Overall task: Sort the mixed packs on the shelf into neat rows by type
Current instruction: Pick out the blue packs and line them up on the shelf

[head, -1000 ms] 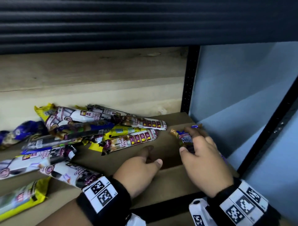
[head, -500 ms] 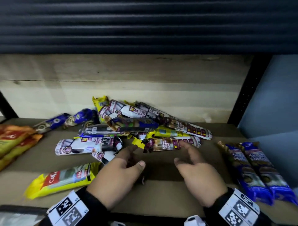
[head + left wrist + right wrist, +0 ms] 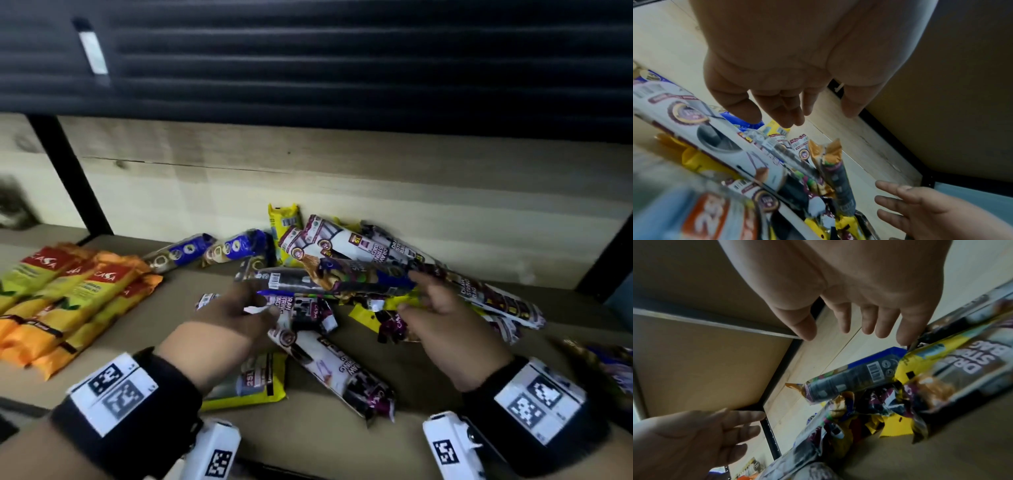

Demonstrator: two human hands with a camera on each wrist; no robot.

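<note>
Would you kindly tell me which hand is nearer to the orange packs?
Left. The left hand hovers just right of the orange packs; the right hand is farther right.

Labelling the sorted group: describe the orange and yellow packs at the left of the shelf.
The orange and yellow packs are glossy soft pouches: red band reading CASA at the far end, yellow middle, orange ends. Several lie flat, side by side and overlapping in a slanted row on the shelf board, apart from the mixed pile. Neither hand touches them.
</note>
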